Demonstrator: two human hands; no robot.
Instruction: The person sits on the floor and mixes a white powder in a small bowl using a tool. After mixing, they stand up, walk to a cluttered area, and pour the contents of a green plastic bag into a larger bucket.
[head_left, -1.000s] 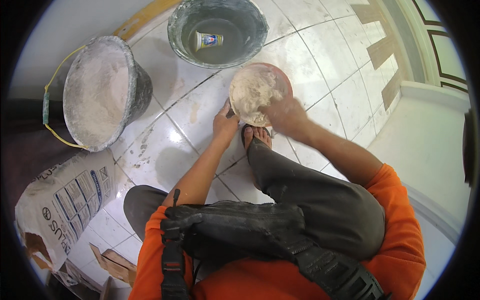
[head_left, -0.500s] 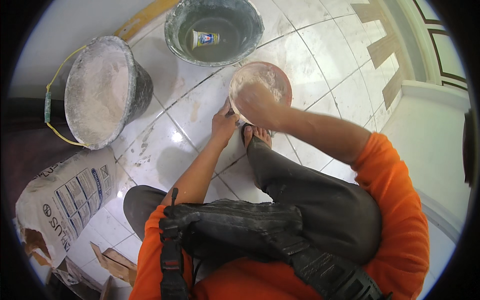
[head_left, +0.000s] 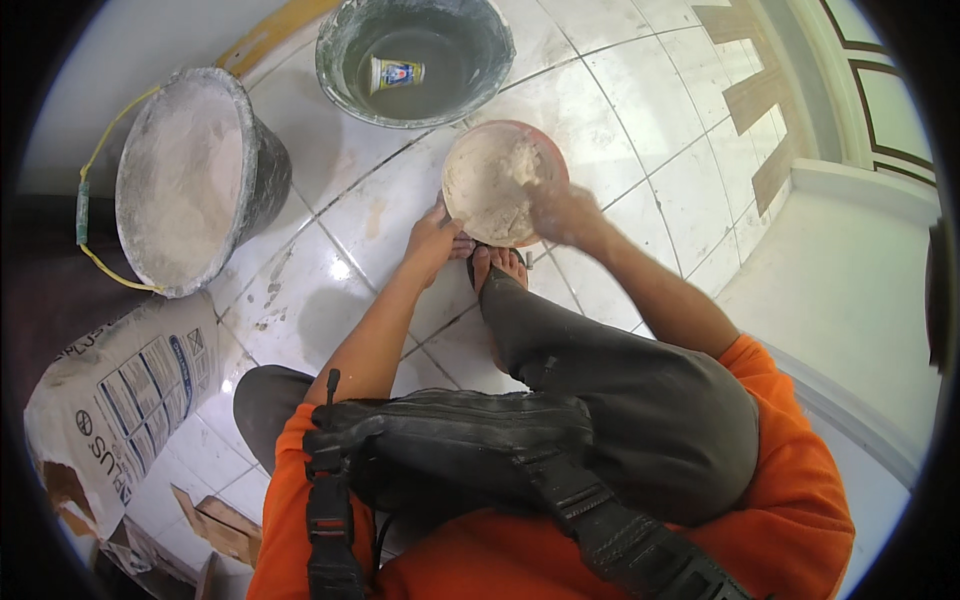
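A round reddish bowl [head_left: 557, 158] stands on the tiles just beyond my foot, with a pale, lumpy plaster-like paste [head_left: 490, 185] spread inside. My left hand [head_left: 436, 243] grips its near left edge, the thumb by the rim and the other fingers low against the side. At the bowl's right side is my right hand [head_left: 570, 214], closed and slightly blurred, its fingers over the paste inside the rim. Whatever it holds is hidden.
A dark bucket [head_left: 270, 165] of pale powder with a yellow handle tilts at left. Behind the bowl, another bucket [head_left: 487, 75] holds murky water and a printed cup [head_left: 397, 74]. A torn paper sack [head_left: 130, 400] and cardboard [head_left: 222, 525] lie near left. A white ledge [head_left: 830, 270] runs along the right.
My right hand has swept from the middle of the bowl to its right side, uncovering the paste. My left hand stays at the bowl's left edge. The whole view has shifted slightly.
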